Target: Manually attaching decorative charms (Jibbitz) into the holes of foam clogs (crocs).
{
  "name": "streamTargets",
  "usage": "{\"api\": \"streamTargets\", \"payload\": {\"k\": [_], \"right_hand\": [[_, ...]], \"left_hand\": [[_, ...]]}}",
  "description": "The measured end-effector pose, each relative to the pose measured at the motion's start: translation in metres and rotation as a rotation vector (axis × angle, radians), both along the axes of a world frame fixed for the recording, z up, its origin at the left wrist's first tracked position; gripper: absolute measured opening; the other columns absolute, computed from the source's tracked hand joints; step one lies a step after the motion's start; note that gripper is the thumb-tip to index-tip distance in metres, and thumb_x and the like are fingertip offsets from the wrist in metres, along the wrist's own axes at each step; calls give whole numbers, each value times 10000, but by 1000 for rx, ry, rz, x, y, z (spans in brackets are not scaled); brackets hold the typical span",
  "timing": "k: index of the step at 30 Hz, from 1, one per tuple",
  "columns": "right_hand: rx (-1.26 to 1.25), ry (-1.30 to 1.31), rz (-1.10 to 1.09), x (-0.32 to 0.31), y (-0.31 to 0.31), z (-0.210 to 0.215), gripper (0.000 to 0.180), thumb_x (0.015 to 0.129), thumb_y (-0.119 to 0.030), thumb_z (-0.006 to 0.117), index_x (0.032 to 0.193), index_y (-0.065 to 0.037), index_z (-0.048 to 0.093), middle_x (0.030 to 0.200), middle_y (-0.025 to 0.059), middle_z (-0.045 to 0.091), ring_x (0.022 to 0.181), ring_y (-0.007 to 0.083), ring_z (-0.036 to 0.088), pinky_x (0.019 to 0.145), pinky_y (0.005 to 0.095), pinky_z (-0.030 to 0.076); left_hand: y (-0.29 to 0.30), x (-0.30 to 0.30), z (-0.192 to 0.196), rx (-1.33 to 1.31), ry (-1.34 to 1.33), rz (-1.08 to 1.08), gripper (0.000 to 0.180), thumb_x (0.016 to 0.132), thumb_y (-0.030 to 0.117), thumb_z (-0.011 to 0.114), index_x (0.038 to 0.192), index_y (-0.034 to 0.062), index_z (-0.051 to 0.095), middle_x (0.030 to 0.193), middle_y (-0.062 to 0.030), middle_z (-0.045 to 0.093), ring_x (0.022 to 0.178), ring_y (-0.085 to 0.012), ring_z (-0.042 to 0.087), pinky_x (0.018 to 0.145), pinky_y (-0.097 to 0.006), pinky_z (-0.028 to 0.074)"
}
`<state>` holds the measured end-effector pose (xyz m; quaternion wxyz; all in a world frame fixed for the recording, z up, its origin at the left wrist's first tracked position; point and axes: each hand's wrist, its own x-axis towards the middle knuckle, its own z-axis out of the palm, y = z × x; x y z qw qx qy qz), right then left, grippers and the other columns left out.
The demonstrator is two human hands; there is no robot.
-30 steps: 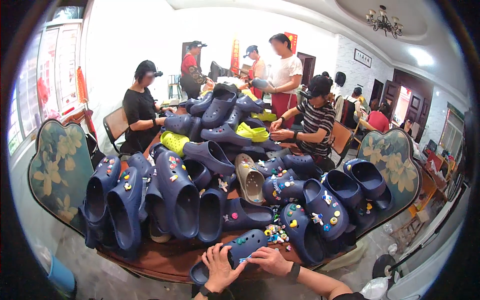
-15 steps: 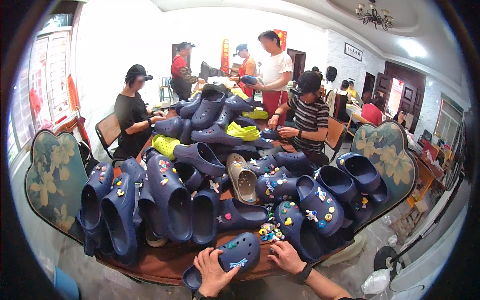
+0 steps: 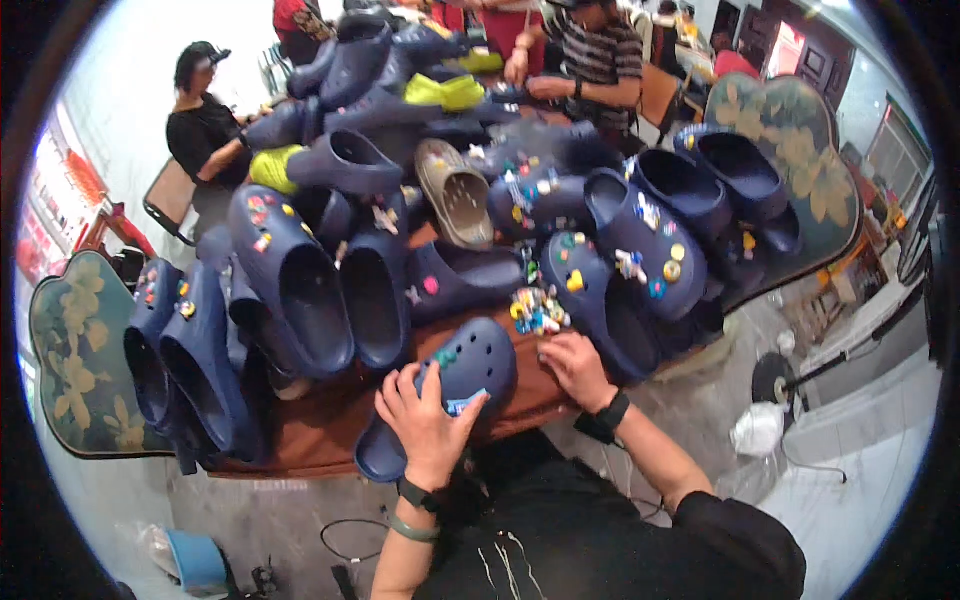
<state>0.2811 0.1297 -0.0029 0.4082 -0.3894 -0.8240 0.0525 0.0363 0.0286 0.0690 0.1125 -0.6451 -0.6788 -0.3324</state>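
Observation:
A navy blue clog lies at the near edge of the brown table. My left hand grips it across the middle, thumb on a light blue charm. My right hand rests just right of the clog, fingers curled and reaching toward a small pile of colourful charms; whether it holds a charm I cannot tell. Both wrists wear dark bands.
Many navy clogs, several studded with charms, cover the table, plus a tan clog and yellow-green ones. A person in black sits far left, a person in stripes at the back. Floral chair backs flank the table.
The view has tipped down and closer to the table. My left hand still holds the clog; my right hand has shifted off the clog toward the charm pile.

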Motion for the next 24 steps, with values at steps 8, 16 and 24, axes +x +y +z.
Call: {"api": "streamTargets", "payload": {"k": [8,16,24], "right_hand": [[-147,269,106,-37,-14,19,178,823,-75,742,995,-48,704,936,100,686,838,279,652,771,380,517],[180,-11,246,-64,-21,22,269,763,-95,745,1025,-82,683,959,50,643,877,243,626,779,370,503],[226,-360,203,-59,-30,42,352,793,-158,657,1122,-31,654,1052,55,609,1053,224,569,878,392,449]], "left_hand": [[-6,-2,-7,-100,-6,17,722,642,460,844,1208,70,621,1220,-171,505,1197,-368,435,1030,-519,310],[-9,-1,-8,-90,-25,28,729,651,488,832,1214,73,626,1270,-195,481,1230,-378,412,1044,-534,301],[-28,-16,-15,-158,-191,-37,1108,621,413,891,1483,65,287,1461,-208,330,1386,-419,280,1110,-593,206]]}}
